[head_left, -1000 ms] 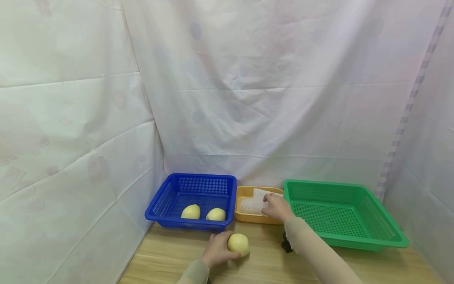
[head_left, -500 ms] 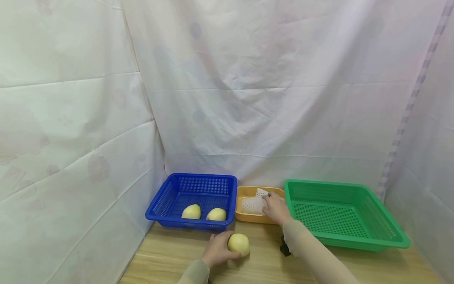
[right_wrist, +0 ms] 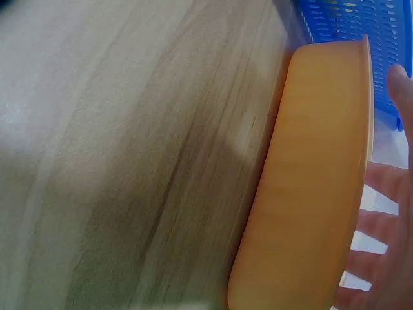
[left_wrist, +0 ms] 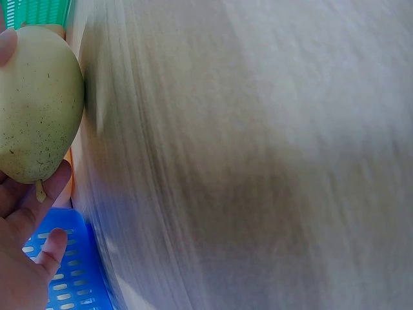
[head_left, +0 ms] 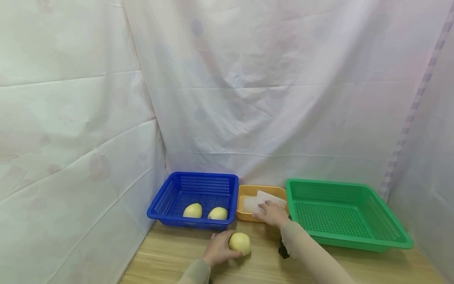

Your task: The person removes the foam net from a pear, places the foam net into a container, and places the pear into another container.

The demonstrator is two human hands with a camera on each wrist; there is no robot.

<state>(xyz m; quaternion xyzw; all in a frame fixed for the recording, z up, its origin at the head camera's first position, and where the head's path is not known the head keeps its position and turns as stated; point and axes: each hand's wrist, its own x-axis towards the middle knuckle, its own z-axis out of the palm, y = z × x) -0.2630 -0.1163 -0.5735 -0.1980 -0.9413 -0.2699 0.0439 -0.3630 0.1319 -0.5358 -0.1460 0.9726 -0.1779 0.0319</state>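
My left hand (head_left: 219, 248) grips a pale yellow-green pear (head_left: 240, 243) just above or on the wooden table; which, I cannot tell. The left wrist view shows the pear's stem (left_wrist: 40, 191) by the fingers. White foam fruit nets (head_left: 271, 197) lie in a small orange tray (head_left: 244, 216), overlapping each other. Over the tray's front edge reaches my right hand (head_left: 272, 214), its fingers spread and nothing pinched between them. In the right wrist view those fingers pass behind the tray's rim, so whether the tips touch a net is hidden.
Two more pears (head_left: 193, 211) sit in a blue basket (head_left: 193, 223) left of the tray. A green basket (head_left: 358, 242) stands to its right. White cloth (head_left: 227, 118) hangs behind and at both sides. A small black object (head_left: 283, 250) shows below my right wrist.
My right hand has drawn back slightly toward me and its fingers have spread. The upper foam net, raised half a second ago, now lies lower in the tray. My left hand keeps its place.
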